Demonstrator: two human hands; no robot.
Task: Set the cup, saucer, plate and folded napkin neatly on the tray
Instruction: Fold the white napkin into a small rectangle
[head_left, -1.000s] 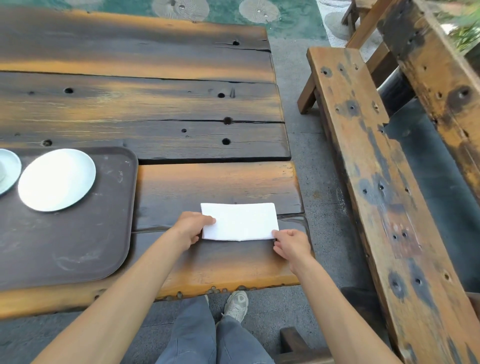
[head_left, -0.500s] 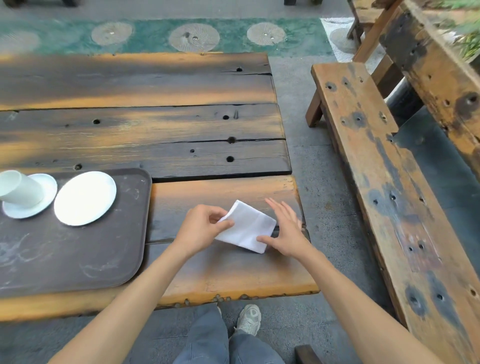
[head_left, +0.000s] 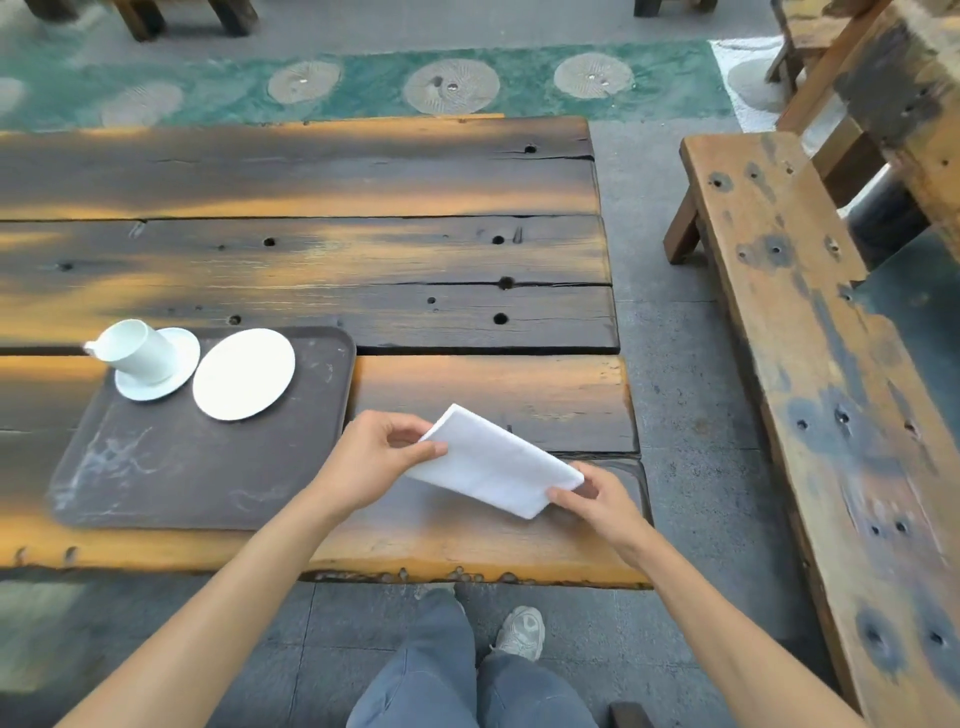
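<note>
We see the left hand (head_left: 375, 453) and right hand (head_left: 597, 500) pinching opposite ends of the napkin (head_left: 493, 462), tilted above the table (head_left: 467, 270).

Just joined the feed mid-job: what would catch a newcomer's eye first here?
The white folded napkin, held above the table's near edge, pinched by the left hand and the right hand. To its left, the dark tray already carries the cup on its saucer beside the white plate.
</note>
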